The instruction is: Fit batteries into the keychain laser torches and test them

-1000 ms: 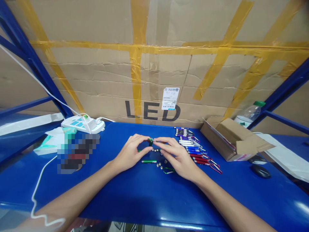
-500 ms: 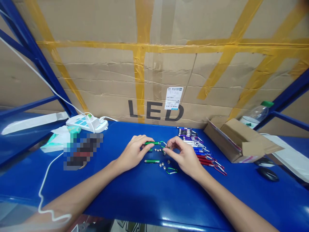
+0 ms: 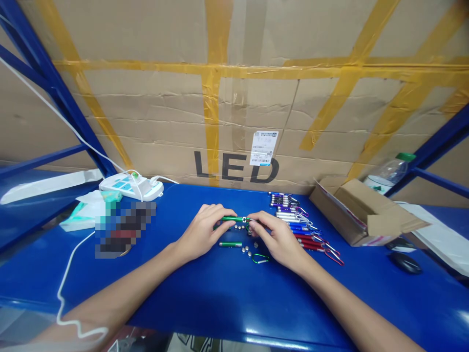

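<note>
A person grasped a green metal tube (image 3: 233, 219) above the middle of a blue table (image 3: 227, 298), somewhat nearer its far edge than its near one. The left hand (image 3: 200, 235) gripped the tube's left end between thumb and fingers, while the right hand (image 3: 280, 242) had its fingertips pinched at the silver-banded right end, partly hiding it. Just below, toward the near edge, a second green tube (image 3: 230, 244) lay flat beside a scatter of small silver button cells (image 3: 246, 251), with a green carabiner (image 3: 260, 258) just to their right. Toward the table's right edge, past the right hand, stood a neat column of finished-looking penlights: dark purple ones (image 3: 283, 200) closest to the far edge, then silver ones (image 3: 287, 215), blue ones (image 3: 301, 228) and red ones (image 3: 311, 243), several bearing clips. An open cardboard box (image 3: 381, 222) sat near the far right corner, a black mouse (image 3: 405, 262) just in front of it. Near the far left corner lay a white power strip (image 3: 122, 186) and a tissue pack (image 3: 78, 215). Behind the far edge rose a taped carton (image 3: 164, 127) printed "LED."
</note>
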`<control>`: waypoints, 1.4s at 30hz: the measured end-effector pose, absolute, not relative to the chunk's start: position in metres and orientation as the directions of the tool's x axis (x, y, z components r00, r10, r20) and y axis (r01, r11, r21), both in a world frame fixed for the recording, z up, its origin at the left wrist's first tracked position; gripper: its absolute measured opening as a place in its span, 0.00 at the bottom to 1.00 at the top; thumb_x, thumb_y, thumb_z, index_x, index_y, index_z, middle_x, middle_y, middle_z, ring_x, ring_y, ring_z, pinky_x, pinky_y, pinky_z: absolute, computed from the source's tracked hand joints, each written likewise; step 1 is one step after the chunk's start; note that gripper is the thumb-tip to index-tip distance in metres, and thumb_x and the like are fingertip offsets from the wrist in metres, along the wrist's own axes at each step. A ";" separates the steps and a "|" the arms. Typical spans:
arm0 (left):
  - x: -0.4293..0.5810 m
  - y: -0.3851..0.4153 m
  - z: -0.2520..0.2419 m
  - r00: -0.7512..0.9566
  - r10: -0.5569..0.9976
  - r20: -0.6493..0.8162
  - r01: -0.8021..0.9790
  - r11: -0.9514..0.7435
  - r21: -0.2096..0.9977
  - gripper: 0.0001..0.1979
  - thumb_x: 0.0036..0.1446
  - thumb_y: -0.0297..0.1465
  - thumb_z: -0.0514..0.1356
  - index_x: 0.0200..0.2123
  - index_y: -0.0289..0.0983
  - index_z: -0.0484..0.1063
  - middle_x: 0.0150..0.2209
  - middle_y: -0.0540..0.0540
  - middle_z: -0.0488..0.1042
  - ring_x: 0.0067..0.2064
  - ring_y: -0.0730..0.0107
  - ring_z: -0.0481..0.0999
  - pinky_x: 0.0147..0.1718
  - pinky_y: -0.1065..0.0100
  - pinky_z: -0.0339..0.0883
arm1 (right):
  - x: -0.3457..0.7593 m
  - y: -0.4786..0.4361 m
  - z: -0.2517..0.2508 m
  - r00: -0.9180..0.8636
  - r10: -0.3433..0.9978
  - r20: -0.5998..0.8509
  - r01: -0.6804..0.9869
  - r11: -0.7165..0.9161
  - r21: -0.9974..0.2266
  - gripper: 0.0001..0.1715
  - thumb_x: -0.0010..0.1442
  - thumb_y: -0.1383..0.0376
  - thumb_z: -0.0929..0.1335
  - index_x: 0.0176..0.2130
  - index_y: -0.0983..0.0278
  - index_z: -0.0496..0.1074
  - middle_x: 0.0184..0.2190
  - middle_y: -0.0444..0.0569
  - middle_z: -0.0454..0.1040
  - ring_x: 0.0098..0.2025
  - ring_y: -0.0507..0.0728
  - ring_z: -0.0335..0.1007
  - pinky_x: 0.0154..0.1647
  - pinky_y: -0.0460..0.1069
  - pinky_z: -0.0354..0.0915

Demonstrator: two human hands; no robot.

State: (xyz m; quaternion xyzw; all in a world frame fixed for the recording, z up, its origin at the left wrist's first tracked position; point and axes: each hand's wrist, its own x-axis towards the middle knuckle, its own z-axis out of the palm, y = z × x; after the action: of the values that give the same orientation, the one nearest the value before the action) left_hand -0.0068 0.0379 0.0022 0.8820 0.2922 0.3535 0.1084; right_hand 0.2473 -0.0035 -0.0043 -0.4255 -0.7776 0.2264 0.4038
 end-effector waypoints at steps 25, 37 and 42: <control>-0.007 0.039 -0.002 0.612 0.541 0.576 0.371 -0.840 0.395 0.10 0.78 0.39 0.57 0.47 0.40 0.74 0.46 0.44 0.81 0.47 0.61 0.79 0.49 0.59 0.64 | 0.251 0.001 -0.007 -0.374 0.829 0.415 0.606 0.558 -0.568 0.16 0.76 0.59 0.68 0.56 0.59 0.81 0.45 0.52 0.84 0.45 0.60 0.79 0.49 0.55 0.72; -0.006 0.038 -0.001 0.641 0.570 0.514 0.433 -0.821 0.371 0.12 0.77 0.39 0.58 0.55 0.42 0.76 0.49 0.45 0.81 0.47 0.62 0.78 0.48 0.58 0.63 | 0.250 -0.002 0.000 -0.317 0.805 0.502 0.594 0.581 -0.556 0.18 0.77 0.54 0.66 0.53 0.60 0.83 0.37 0.51 0.82 0.39 0.60 0.79 0.42 0.54 0.72; -0.006 0.038 -0.001 0.663 0.550 0.508 0.401 -0.834 0.380 0.13 0.78 0.40 0.58 0.54 0.43 0.78 0.50 0.45 0.82 0.49 0.61 0.79 0.48 0.59 0.63 | 0.248 -0.003 -0.002 -0.288 0.803 0.521 0.580 0.579 -0.572 0.19 0.77 0.54 0.66 0.52 0.59 0.83 0.38 0.51 0.82 0.39 0.60 0.79 0.42 0.54 0.72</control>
State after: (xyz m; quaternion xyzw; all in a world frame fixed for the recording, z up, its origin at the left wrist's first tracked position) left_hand -0.0061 0.0378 -0.0006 0.9041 0.2632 0.3152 0.1183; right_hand 0.2485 -0.0025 -0.0023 -0.4375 -0.7907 0.1374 0.4056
